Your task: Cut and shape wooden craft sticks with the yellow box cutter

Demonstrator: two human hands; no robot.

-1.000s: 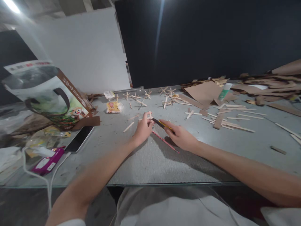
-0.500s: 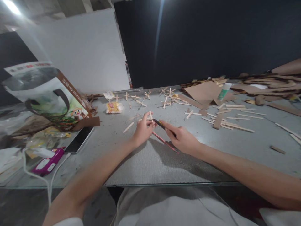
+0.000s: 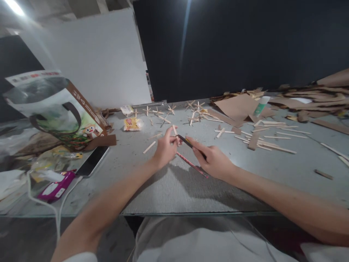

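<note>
My left hand [image 3: 164,148] is closed in a pinch on a short wooden craft stick [image 3: 174,129], held a little above the grey table [image 3: 174,189]. My right hand [image 3: 214,160] grips a dark utility knife with a yellow stripe [image 3: 188,142]; its tip points left and meets the stick at my left fingers. A pink pencil [image 3: 192,165] lies on the table just under both hands.
Loose sticks [image 3: 265,140] and glued stick crosses [image 3: 163,114] litter the far side. Cardboard pieces [image 3: 238,105] and a glue tube [image 3: 261,105] lie at the back right. A printed box [image 3: 54,109], a phone [image 3: 92,160], a pink device [image 3: 56,185] with white cable sit left.
Both hands have lifted slightly off the table and drawn closer together. The knife tip has risen toward the stick in my left fingers. Nothing else moved.
</note>
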